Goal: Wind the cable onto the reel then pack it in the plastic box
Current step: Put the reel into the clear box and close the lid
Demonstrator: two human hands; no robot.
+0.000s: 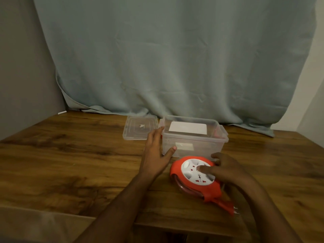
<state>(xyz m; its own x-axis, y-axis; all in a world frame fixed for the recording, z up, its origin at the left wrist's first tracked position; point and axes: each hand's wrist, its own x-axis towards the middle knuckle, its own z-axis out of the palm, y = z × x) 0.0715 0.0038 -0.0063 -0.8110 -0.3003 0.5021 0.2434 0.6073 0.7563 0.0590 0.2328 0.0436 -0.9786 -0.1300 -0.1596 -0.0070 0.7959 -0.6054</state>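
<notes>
An orange cable reel (177, 170) with a white socket face lies flat on the wooden table, its cable wound inside the housing. Its orange plug (228, 206) sticks out at the lower right. My right hand (226, 170) grips the reel, thumb on the socket face and fingers over the far right rim. The clear plastic box (199, 146) stands open just behind the reel, with white labels showing through it. My left hand (157, 149) rests against the box's left wall, fingers spread, thumb on the front wall.
The box's clear lid (140, 128) lies flat on the table to the left of the box. A pale blue curtain (175, 58) hangs behind the table. The table's front edge (175, 227) runs close below the reel.
</notes>
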